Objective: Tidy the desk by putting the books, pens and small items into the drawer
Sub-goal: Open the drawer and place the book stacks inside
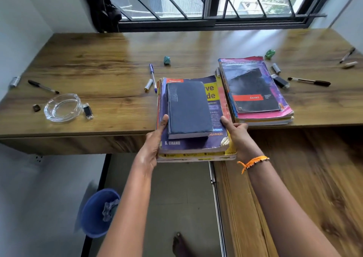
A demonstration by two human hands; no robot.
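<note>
A stack of books (216, 99) with a dark blue book (188, 107) on top juts past the desk's front edge. My left hand (153, 144) grips the stack's left side and my right hand (237, 137) grips its right side, thumbs on top. A second stack of notebooks (255, 87) lies to the right on the desk (98, 64). Pens lie scattered: a black pen (43, 86) at left, a blue pen (152, 77) beside the held stack, another black pen (310, 81) at right. The open drawer (294, 178) is below, at right.
A glass ashtray (62, 107) sits at left with a USB stick (88, 111) beside it. Batteries (148, 84), a teal lump (167, 60), a green lump (270, 54) and a lighter (280, 81) lie about. A blue bin (98, 213) stands on the floor.
</note>
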